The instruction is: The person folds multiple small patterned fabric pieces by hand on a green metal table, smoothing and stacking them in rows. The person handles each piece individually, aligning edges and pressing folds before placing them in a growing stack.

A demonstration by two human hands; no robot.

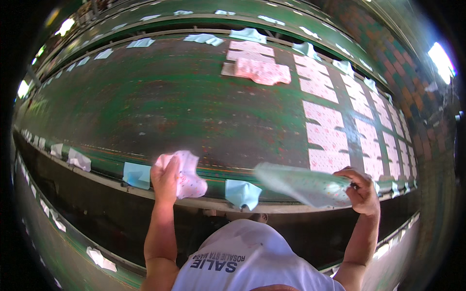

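Note:
My left hand (164,182) grips a bunched pink fabric piece (189,178) with a small coloured print, above the near edge of a long green table (174,109). At the right, my right hand (364,194) pinches the end of a thin printed sheet (302,183), probably fabric. That sheet stretches leftward, pale and motion-blurred, over the table edge. Beyond it, flat pink printed fabric pieces (326,136) lie in rows on the right part of the table. A folded pink stack (262,71) rests on other pieces near the far edge.
Light-blue cloth scraps hang along both table edges, one (242,192) between my hands and another (136,174) beside my left hand. Parallel tables stand beyond and behind me, including one at the lower left (72,251). A tiled floor (404,65) shows at the right.

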